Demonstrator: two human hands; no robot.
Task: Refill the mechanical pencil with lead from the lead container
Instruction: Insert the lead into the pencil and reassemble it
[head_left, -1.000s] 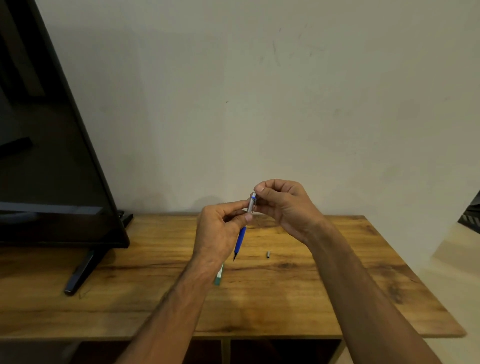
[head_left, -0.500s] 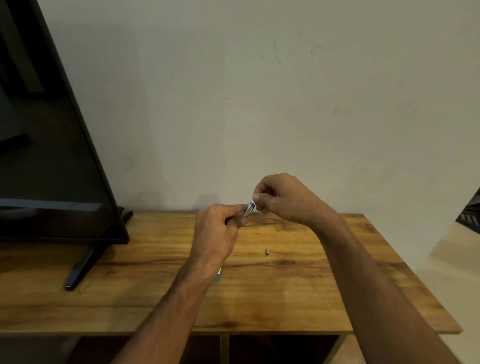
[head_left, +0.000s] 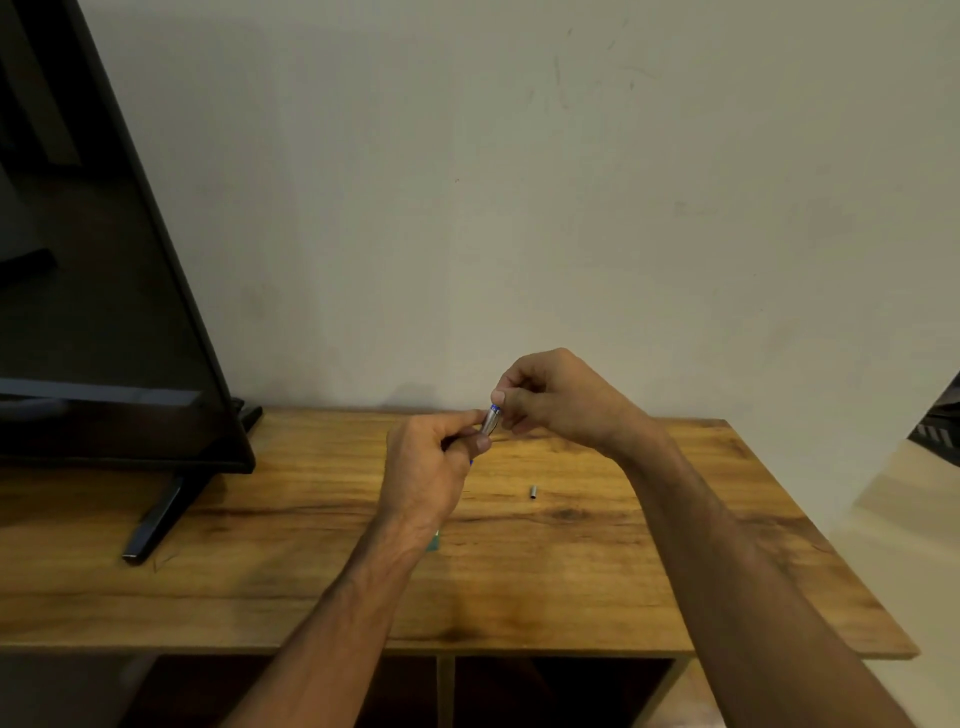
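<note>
- The wooden tabletop (head_left: 597, 582) ends in a front edge near the camera and a right edge slanting toward the far right corner; its right half is mostly bare wood.
- A dark television (head_left: 93, 291) on a slim black foot (head_left: 156, 525) takes up the far left corner.
- No writing or brand can be read anywhere.
- The left hand (head_left: 431, 467) is closed around the mechanical pencil (head_left: 490, 420), held above the tabletop's middle near the back edge; only its silver upper barrel with a blue ring shows.
- The right hand (head_left: 550, 400) pinches the pencil's top end with its fingertips curled in.
- A small silver cap (head_left: 532, 492) lies alone on the tabletop, right of the left hand.
- A green-and-white piece (head_left: 434, 542), possibly the lead container, peeks from under the left wrist.
</note>
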